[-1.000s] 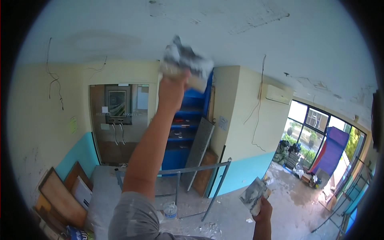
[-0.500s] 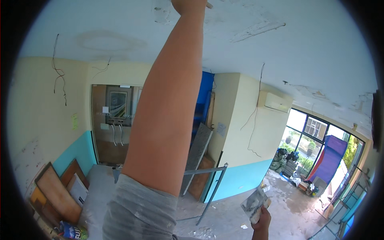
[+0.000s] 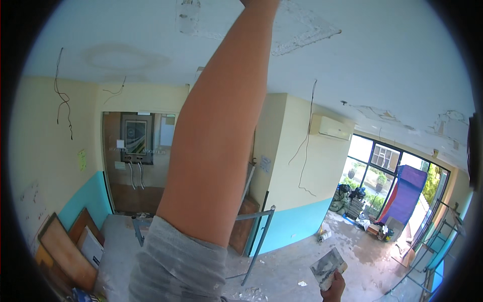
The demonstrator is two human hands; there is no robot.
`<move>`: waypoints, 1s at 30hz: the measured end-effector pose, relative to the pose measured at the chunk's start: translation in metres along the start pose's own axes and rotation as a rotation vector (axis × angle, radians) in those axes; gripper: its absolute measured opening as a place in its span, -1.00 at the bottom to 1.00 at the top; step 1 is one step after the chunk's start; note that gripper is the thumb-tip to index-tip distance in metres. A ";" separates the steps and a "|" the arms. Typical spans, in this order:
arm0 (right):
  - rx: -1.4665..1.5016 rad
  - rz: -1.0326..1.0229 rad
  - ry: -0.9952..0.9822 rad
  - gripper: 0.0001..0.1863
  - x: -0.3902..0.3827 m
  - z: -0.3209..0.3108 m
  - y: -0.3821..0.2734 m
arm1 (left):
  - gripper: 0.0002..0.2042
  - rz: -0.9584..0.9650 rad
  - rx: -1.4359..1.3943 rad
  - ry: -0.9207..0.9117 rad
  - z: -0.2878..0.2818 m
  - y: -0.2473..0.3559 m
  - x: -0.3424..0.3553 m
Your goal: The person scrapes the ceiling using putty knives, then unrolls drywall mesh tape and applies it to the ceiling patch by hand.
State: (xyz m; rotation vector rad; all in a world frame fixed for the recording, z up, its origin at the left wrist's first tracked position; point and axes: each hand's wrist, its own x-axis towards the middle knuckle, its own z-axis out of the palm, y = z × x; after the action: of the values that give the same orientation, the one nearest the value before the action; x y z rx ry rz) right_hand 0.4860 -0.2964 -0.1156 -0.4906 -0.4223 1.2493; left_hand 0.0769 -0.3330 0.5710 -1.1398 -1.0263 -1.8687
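Note:
My left arm [image 3: 216, 126] is raised straight up toward the ceiling, bare below a grey, dusty sleeve [image 3: 181, 256]. Its hand is almost wholly cut off by the top edge, so the fingers and anything in them are hidden. Near that wrist the white ceiling [image 3: 352, 65] has a rough, patched strip of filler [image 3: 307, 41]. Low at the right, my right hand [image 3: 333, 288] is closed on a flat rectangular plate [image 3: 327, 264] smeared with grey and white plaster.
A grey metal frame [image 3: 259, 239] stands below my arm; another rack [image 3: 435, 241] is at the right. Loose wires [image 3: 308, 136] hang from the ceiling. Boards [image 3: 68, 251] lean at the left wall. Bags [image 3: 342, 199] lie by the windows. Debris dots the floor [image 3: 297, 269].
The view has turned slightly, and the room has shifted left in it. My left arm has moved right and its hand further out at the top. The right hand still grips the plate, slightly lower.

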 end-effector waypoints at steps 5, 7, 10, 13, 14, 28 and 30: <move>-0.015 0.000 0.015 -0.56 -0.009 -0.009 -0.001 | -0.70 -0.055 -0.693 -0.053 0.000 -0.014 -0.108; -0.017 0.026 0.002 -0.55 -0.014 0.010 0.004 | -0.64 -0.009 -0.717 -0.152 0.000 -0.034 -0.148; 0.023 0.021 -0.029 -0.53 -0.028 0.043 0.008 | -0.56 -0.147 -0.704 -0.561 0.006 -0.063 -0.243; 0.026 0.042 -0.082 -0.51 -0.035 0.064 0.010 | -0.54 -0.214 -0.706 -1.018 -0.001 -0.090 -0.362; 0.027 0.039 -0.076 -0.50 -0.035 0.066 0.010 | -0.56 -0.265 -0.653 -1.271 -0.017 -0.088 -0.393; -0.113 0.129 0.027 -0.53 -0.046 0.059 0.041 | -0.50 0.136 -0.789 -1.431 -0.110 -0.133 -0.649; -0.112 0.135 0.035 -0.54 -0.047 0.049 0.045 | -0.50 0.167 -0.770 -1.418 -0.116 -0.138 -0.659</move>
State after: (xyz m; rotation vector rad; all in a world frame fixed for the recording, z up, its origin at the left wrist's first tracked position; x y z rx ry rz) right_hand 0.4107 -0.3253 -0.1022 -0.6439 -0.4367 1.3501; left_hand 0.1537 -0.2694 -0.1050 -3.0792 -0.7283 -1.1084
